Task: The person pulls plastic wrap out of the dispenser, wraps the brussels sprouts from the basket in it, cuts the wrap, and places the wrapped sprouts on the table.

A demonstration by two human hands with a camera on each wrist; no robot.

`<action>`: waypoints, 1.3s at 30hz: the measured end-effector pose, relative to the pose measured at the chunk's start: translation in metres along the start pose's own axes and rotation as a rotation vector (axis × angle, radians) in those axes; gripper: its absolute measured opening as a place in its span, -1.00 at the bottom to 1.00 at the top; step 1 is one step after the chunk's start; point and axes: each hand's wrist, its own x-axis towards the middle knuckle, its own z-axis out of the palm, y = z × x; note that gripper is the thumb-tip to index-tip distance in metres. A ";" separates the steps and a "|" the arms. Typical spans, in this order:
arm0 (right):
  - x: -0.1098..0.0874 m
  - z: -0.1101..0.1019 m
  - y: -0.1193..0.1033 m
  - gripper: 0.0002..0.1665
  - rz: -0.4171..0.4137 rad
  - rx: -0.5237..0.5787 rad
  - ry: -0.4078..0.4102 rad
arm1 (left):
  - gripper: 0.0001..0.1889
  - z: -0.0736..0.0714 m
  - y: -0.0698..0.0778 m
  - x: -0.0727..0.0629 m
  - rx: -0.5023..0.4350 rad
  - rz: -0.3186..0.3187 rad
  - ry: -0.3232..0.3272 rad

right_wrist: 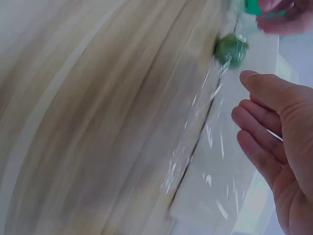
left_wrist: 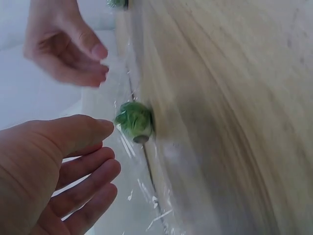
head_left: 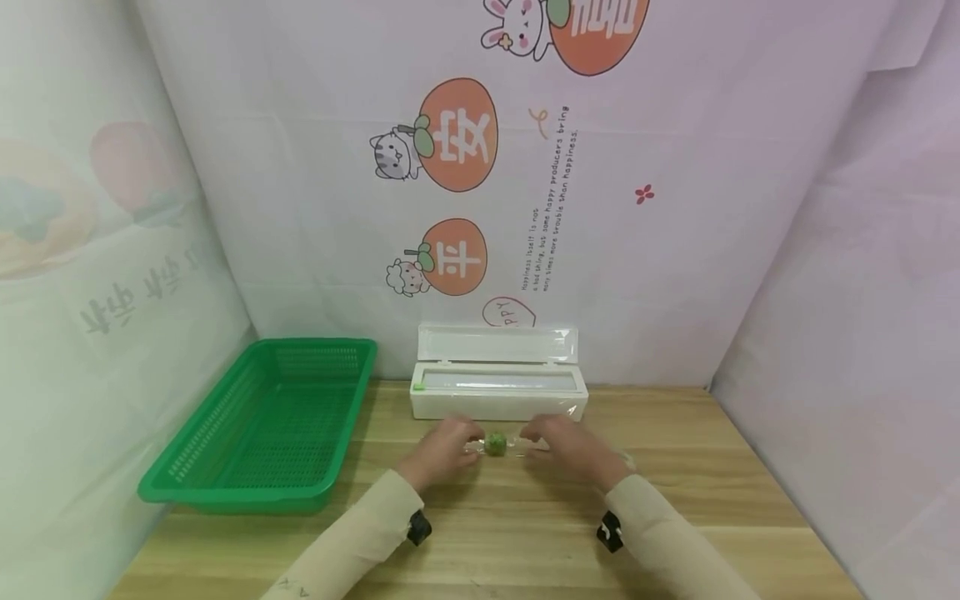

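Observation:
A small green leafy vegetable with a cut stem, like a Brussels sprout [head_left: 495,444], lies wrapped in clear cling film [right_wrist: 172,177] on the wooden table. The film stretches out to both sides of it. My left hand [head_left: 450,446] is at its left, thumb tip close to the leaves and fingers loosely bent in the left wrist view. On the other side my right hand [head_left: 564,446] hovers with thumb and fingers apart, gripping nothing in the right wrist view. Right behind the sprout stands a white cling film dispenser [head_left: 495,407], its lid [head_left: 497,343] raised.
A green plastic basket [head_left: 348,417] stands at the left of the table [head_left: 517,533]. Another green piece [left_wrist: 116,3] shows at the top edge of the left wrist view. Printed white cloth [head_left: 315,208] hangs behind and on both sides.

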 end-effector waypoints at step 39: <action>0.054 0.042 0.003 -0.69 -0.011 -0.005 0.134 | -0.49 0.021 -0.003 0.032 0.103 -0.023 0.088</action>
